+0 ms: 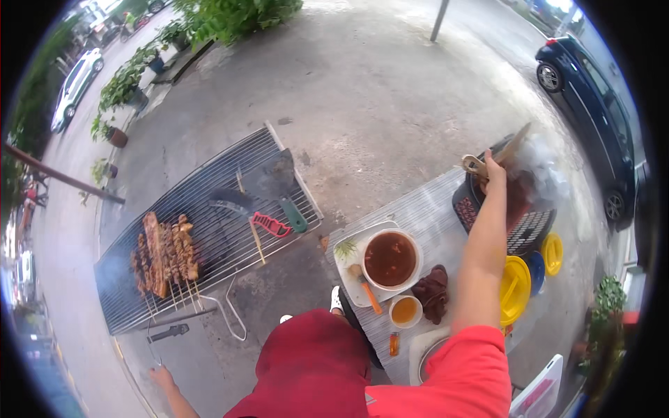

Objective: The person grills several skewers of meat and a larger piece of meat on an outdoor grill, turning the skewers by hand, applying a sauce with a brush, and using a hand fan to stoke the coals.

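At the far right, my right hand point(495, 172) grips a tan fan-like item point(515, 145) with a looped end, above a dark plastic basket point(538, 225). A whitish, translucent patch beside it may be smoke or clear plastic. My left hand point(163, 377) is low at the left, close to a bent wire point(155, 347) by the grill; whether it holds the wire is unclear. Browned meat skewers point(175, 248) lie on the grill grate point(219, 245). A red-handled tool point(270, 224) and a green-handled tool point(293, 214) with darkened ends rest there too.
A table point(418, 198) holds a tray point(345, 269) with a tub of reddish-brown sauce point(389, 258) and a brush point(371, 299). Nearby are a cup of orange liquid point(405, 312), a lighter point(394, 345), a dark crumpled item point(433, 295) and yellow lids point(515, 290). A dark blue car point(590, 109) stands beyond.
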Demonstrator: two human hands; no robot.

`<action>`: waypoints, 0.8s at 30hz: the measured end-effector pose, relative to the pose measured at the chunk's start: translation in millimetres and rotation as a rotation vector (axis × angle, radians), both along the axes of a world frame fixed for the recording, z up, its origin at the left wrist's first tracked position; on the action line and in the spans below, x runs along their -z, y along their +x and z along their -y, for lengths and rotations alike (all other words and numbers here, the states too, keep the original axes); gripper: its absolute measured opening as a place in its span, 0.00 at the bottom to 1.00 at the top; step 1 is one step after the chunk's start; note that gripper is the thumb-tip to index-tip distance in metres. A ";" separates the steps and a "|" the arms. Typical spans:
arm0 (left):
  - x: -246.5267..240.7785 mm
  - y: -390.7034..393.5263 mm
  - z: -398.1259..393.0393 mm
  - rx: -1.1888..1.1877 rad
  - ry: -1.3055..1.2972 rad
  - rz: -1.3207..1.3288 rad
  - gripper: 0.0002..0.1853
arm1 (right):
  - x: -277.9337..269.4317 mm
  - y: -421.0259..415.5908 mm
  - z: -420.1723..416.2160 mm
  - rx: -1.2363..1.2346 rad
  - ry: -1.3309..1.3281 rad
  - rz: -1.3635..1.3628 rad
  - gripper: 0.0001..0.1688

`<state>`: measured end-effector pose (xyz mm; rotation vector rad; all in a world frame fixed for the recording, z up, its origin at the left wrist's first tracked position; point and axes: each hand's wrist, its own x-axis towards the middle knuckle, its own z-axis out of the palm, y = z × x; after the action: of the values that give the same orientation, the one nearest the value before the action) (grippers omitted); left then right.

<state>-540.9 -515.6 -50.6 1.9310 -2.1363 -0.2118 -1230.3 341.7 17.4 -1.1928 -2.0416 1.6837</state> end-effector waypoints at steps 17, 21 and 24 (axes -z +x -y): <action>-86.2 -218.4 -124.7 0.789 0.430 -0.491 0.08 | -58.0 347.0 457.1 -1.150 -0.374 -0.038 0.14; -81.6 -237.1 -118.5 0.900 0.409 -0.311 0.12 | -26.0 390.3 562.4 -1.336 -0.280 0.125 0.17; -78.1 -240.8 -112.5 0.923 0.437 -0.256 0.13 | 3.1 392.7 597.1 -1.353 -0.025 0.048 0.18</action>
<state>-781.7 -403.2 27.4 0.8260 -2.7642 -1.0888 -837.6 -255.4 14.3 0.4085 -3.0957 2.0329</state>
